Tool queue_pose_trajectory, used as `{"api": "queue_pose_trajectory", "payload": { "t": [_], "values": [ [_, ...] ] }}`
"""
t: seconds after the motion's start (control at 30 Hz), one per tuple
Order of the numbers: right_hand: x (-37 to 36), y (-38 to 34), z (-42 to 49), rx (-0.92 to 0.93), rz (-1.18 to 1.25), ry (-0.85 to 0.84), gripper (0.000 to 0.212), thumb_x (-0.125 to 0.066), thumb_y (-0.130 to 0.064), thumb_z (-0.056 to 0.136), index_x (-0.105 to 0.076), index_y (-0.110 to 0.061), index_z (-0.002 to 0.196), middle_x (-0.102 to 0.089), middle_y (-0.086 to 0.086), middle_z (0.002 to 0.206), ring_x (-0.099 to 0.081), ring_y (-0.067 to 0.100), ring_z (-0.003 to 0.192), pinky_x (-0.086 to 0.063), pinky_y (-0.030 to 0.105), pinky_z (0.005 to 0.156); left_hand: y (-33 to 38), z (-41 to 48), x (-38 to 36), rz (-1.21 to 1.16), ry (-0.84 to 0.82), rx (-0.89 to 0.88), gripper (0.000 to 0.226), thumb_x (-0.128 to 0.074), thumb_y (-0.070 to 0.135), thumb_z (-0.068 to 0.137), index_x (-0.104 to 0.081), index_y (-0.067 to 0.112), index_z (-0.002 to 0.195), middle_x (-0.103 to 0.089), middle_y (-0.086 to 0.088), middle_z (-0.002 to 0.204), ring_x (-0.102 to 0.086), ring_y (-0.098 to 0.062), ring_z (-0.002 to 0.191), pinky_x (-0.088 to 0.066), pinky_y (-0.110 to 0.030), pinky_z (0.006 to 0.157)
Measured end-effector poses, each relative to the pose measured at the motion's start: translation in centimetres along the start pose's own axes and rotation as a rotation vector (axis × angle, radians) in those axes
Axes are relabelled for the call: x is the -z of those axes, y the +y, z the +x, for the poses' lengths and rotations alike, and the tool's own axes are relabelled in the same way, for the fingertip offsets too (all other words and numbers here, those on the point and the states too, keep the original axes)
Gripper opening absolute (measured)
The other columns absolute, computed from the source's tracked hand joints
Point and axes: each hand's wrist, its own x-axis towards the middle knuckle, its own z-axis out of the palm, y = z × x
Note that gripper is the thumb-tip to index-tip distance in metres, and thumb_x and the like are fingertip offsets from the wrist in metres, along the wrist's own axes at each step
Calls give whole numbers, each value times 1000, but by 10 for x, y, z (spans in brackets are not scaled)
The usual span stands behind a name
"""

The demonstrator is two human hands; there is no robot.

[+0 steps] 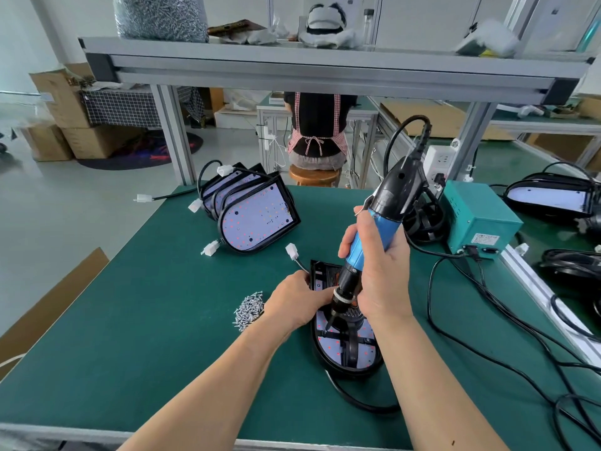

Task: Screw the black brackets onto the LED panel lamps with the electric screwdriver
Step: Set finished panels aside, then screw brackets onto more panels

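On the green tabletop [156, 320], near its front edge right of the middle, lies an LED panel lamp [327, 348] with a black bracket [346, 340] across it. The electric screwdriver [370, 236] stands tilted, bit down on the panel, so a screw is probably being driven. The right hand [380, 278] has its fingers wrapped round the screwdriver; the left hand [292, 304] grips the lamp's left rim. Next comes another screw from the pile of screws [248, 309], which calls for a squarely seated bit.

Pale grey floor [97, 196], cardboard boxes [87, 141], aluminium shelf [325, 65] over green bench [146, 304].

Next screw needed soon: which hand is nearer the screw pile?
Left. The left hand sits right beside the screw pile; the right hand grips the electric screwdriver farther off.
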Motion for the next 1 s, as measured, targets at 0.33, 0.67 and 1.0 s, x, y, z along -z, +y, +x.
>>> {"api": "queue_pose_trajectory", "payload": {
  "t": [0.33,0.67,1.0],
  "values": [
    [-5,1,-4,11,-40,-52,23,-70,-27,82,-58,-14,97,-52,2,60,-51,16,52,-46,23,57,2,0,1,19,3,8,65,-53,69,41,-61,27,89,-70,6,85,-67,-19,86,-56,-43,86],
    [-16,-3,-9,18,-14,-107,15,-65,-3,84,-52,-3,91,-46,12,62,-44,18,49,-47,21,54,2,1,-2,55,11,10,35,-52,46,55,-51,22,81,-62,1,81,-58,-25,78,-52,-40,80],
    [-15,2,-7,-39,-25,-198,15,-66,-3,79,-54,-8,86,-50,4,56,-45,17,45,-44,26,50,-2,7,-4,58,23,-4,36,-45,40,59,-53,18,87,-61,-2,77,-57,-25,72,-46,-35,68]
  ]
}}
